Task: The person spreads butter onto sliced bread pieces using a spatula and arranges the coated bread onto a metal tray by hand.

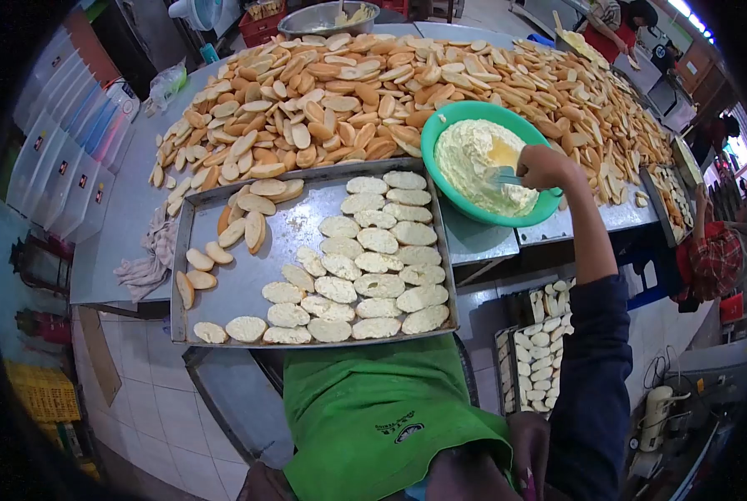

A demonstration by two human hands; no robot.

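Observation:
My right hand, in a dark blue sleeve, is closed on a pale blue-green spatula. The spatula's blade rests in the pale yellow cream that fills a green bowl. Part of the handle is hidden by my fingers. To the left of the bowl, a metal tray holds rows of cream-coated bread slices on its right side and along its front. Uncoated bread slices lie loose at the tray's left side. My left hand is not in view.
A big heap of bread slices covers the table behind the tray. A cloth lies at the left. A steel bowl stands at the back. Filled trays sit low at the right. Other people are at the right.

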